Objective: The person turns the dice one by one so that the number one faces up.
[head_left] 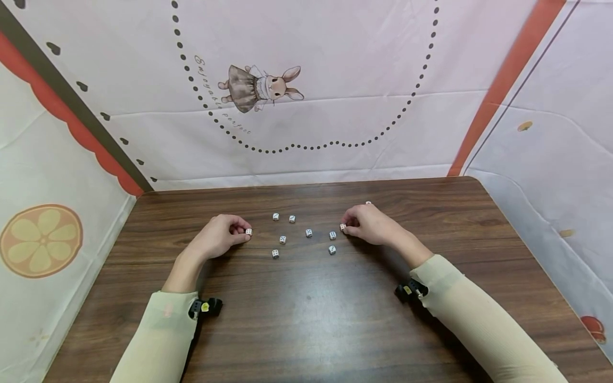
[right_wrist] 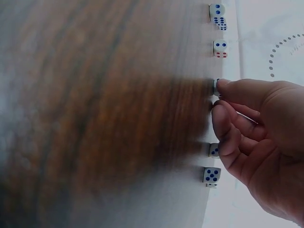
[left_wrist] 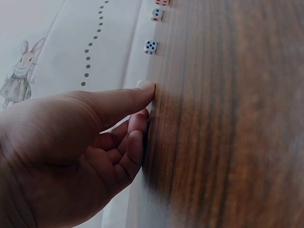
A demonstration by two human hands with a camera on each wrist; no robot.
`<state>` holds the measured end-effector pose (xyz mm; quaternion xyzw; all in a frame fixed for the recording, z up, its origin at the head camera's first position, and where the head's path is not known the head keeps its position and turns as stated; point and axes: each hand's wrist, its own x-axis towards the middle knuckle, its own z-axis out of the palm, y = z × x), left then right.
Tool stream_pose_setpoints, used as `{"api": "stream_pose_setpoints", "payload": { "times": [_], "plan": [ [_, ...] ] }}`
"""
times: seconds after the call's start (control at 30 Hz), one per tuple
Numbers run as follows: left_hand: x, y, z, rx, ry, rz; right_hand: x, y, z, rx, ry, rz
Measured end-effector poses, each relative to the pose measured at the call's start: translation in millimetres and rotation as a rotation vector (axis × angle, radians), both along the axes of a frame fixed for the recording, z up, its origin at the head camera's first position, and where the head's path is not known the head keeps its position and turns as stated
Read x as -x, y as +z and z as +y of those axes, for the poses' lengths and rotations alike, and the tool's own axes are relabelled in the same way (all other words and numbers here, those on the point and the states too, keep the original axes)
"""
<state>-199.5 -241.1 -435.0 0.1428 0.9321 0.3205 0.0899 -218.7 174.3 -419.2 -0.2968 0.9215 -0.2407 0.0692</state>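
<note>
At the left, my left hand [head_left: 221,235] pinches a white die [head_left: 248,232] between thumb and fingers, down at the table's surface. The left wrist view shows only a sliver of this die, at the thumb tip; the other fingers are curled beneath. My right hand [head_left: 371,223] holds another white die [head_left: 342,227] the same way, and its thumb covers most of that die [right_wrist: 216,87] in the right wrist view. Between the hands lie several loose dice, among them a die [head_left: 308,233] in the middle and a die [head_left: 332,235] close to the right hand.
Behind the right hand a die [head_left: 368,202] is partly hidden. Toward the left of the group lie a back die [head_left: 275,216] and a front die [head_left: 275,254]. The brown wooden table [head_left: 306,330] meets a printed cloth [head_left: 354,106] along its back edge.
</note>
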Motion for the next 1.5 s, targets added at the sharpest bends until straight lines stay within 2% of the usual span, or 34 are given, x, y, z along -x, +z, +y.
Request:
{"api": "stream_pose_setpoints", "payload": {
  "times": [0.23, 0.63, 0.77, 1.13, 1.5],
  "plan": [
    [-0.2, -0.6, 0.1, -0.006, -0.004, -0.005, 0.8, -1.8, -1.5, 0.002, 0.006, -0.015],
    [-0.7, 0.8, 0.7, -0.001, -0.002, -0.013, -0.3, -0.7, -5.9, -0.014, 0.070, 0.049],
    [0.1, 1.6, 0.1, -0.007, -0.002, -0.020, -0.3, 1.1, -6.8, -0.008, 0.062, 0.045],
    [1.0, 1.8, -0.1, -0.008, -0.001, -0.018, -1.3, 0.2, -6.5, 0.067, 0.008, -0.035],
    [1.4, -0.9, -0.2, -0.007, 0.000, -0.007, 0.6, -2.2, -3.0, 0.075, 0.017, -0.015]
  ]
}}
